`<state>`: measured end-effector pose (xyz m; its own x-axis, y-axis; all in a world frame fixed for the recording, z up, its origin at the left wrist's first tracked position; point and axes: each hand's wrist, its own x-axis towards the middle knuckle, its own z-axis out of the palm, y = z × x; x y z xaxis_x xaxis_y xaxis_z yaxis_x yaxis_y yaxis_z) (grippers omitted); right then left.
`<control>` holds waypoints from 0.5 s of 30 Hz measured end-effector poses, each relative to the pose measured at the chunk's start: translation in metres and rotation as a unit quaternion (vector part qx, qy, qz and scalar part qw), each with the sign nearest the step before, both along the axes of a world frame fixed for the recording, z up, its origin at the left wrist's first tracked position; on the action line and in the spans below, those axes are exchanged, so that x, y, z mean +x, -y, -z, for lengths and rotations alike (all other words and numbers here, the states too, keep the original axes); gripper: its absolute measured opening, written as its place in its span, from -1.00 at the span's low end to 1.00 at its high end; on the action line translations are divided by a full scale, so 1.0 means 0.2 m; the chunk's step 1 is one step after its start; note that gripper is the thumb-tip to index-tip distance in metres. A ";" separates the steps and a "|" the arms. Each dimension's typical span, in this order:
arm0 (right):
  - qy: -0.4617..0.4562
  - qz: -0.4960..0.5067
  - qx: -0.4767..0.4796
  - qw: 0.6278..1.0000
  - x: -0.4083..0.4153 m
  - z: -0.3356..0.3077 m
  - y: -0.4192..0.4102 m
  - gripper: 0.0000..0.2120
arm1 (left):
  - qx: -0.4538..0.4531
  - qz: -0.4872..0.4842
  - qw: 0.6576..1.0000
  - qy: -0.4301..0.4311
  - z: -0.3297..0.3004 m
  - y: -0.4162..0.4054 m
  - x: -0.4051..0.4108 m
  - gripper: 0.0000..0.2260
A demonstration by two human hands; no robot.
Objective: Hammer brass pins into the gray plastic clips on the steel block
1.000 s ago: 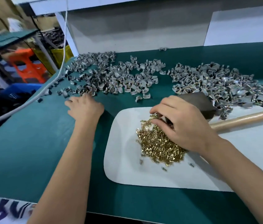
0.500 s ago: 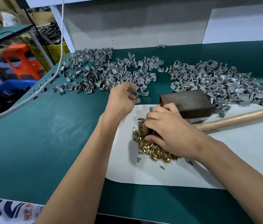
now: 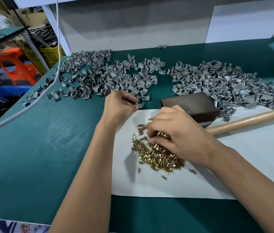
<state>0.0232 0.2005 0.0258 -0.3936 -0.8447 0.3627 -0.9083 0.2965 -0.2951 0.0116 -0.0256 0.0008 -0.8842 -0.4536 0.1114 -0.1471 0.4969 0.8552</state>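
The steel block sits on the far edge of the white sheet, bare on top: no clip is seated on it, so I judge the step in hand to be parts pickup. My right hand is curled into the heap of brass pins just in front of the block; whether a pin is pinched I cannot tell. My left hand pinches one gray clip at the near edge of the loose clip pile. Next move, in my judgement: seat the clip on the block, start a pin, then take up the hammer, whose wooden handle lies right of the block. A second clip pile lies behind it on the green desk. No legible writing or brand is visible.
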 end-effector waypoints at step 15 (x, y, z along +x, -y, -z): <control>-0.011 0.147 -0.277 0.950 -0.10 0.00 -0.08 -0.88 | 0.183 0.142 0.951 -0.204 -0.04 -0.29 -0.04 -0.83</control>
